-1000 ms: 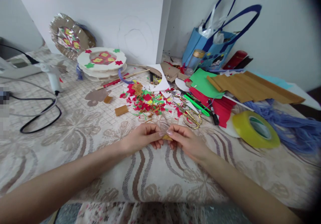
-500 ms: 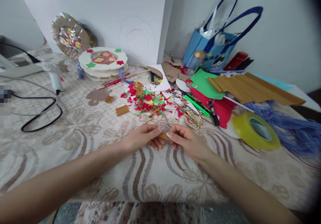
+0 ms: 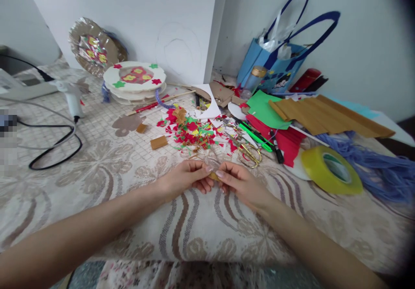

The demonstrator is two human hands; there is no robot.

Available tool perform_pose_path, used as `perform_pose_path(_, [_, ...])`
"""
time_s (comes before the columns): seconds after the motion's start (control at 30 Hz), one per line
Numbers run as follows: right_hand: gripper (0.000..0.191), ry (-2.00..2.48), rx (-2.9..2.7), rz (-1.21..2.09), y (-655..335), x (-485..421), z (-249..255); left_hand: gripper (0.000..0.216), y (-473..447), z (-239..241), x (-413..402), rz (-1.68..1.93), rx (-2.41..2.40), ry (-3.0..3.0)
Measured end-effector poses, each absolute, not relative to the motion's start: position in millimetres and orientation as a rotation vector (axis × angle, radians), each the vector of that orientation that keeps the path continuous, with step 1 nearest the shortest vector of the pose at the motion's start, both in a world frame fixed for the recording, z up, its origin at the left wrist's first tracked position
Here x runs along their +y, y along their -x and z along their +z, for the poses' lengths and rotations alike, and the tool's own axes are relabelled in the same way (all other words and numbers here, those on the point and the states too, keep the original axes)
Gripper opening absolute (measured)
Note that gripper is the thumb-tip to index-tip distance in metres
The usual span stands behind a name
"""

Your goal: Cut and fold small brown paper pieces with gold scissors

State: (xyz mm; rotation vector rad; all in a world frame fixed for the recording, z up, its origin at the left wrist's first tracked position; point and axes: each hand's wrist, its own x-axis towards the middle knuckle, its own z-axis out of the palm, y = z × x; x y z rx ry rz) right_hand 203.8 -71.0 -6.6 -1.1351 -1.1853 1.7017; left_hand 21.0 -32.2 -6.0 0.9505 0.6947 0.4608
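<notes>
My left hand (image 3: 186, 179) and my right hand (image 3: 238, 183) meet near the table's front middle, fingertips pinched together on a small yellow-brown scrap (image 3: 214, 176). A bit of clear film seems to stick up between the fingers, too faint to be sure. Both hands rest low over the patterned tablecloth (image 3: 201, 228). Just beyond them lie gold-handled scissors (image 3: 249, 153) and a heap of red, green and white paper cuttings (image 3: 194, 131).
A yellow tape roll (image 3: 330, 170) lies at the right, with blue yarn (image 3: 385, 172), brown corrugated card (image 3: 327, 114) and a blue bag (image 3: 279, 60) behind. Decorated paper plates (image 3: 134, 79) stand at the back left. A glue gun (image 3: 69, 94) and black cable (image 3: 55, 146) lie left.
The hands stay pinched on the scrap in nearly the same spot. The view has drifted slightly, nothing else on the table has moved.
</notes>
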Motion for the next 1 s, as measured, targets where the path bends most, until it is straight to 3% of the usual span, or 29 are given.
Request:
perform_pose_path(0.2, [0.025,1.171,-1.147,1.642,-204.6,-69.3,-6.5,0.018,-20.2,-8.6,-30.7,0.492,0.677,-0.898])
perform_pose_path(0.3, [0.017,1.173,-1.271,1.555,-205.9,-70.9,-4.9,0.018,-20.0,-7.6,-30.9,0.509,0.719,-0.929])
perform_pose_path(0.37, [0.007,1.177,-1.45,1.37,-206.6,-72.8,-2.4,0.019,-19.9,-7.3,-30.9,0.517,0.731,-0.933])
perform_pose_path(0.5, [0.022,1.216,-1.811,0.849,-206.5,-76.4,3.3,0.021,-20.1,-7.4,-30.8,0.498,0.74,-0.938])
perform_pose_path(0.6, [0.026,1.208,-1.944,0.633,-205.5,-77.3,4.6,0.021,-20.1,-7.3,-30.8,0.48,0.73,-0.95])
perform_pose_path(1.0, [0.022,1.123,-2.063,0.427,-206.0,-77.0,-2.6,0.019,-20.4,-7.3,-30.7,0.501,0.729,-1.075])
